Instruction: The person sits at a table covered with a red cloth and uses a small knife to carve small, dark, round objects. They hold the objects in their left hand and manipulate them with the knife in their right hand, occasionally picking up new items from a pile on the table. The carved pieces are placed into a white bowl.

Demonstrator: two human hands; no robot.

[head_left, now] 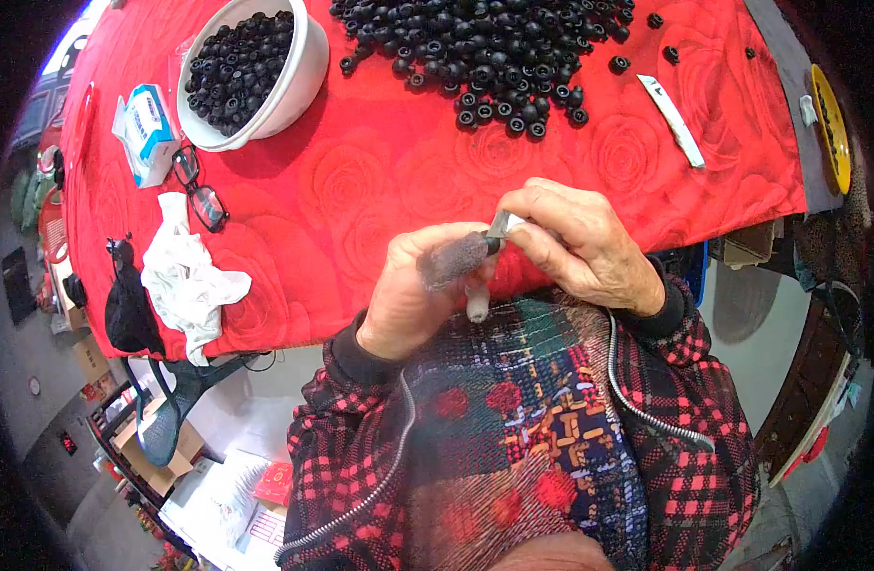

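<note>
**Over the near edge of the red tablecloth: two pinches, almost meeting**

Left hand: thumb and covered fingers brought together on a small black part, only its end showing. Grey-brown fuzzy finger cover on one finger; paler finger cover on another, lower down. Rest of the part hidden by my fingers.

Right hand: thumb and fingers pinching a small flat metal blade, white wrap at the grip end. Blade tip is right at the black part. Can't tell if it's touching or just beside it.

Around me: big heap of black pieces at the far side of the cloth, a few strays off to its right. More of the same kind, loose black pieces, sit in the white basin at far left. Below the basin: blue-and-white tissue pack, black-framed glasses just beside it, crumpled white cloth, then a black strapped item hanging toward the edge. Right side: narrow white strip lying flat, well apart from my hands. Yellow dish farther right, beyond the cloth.
</note>
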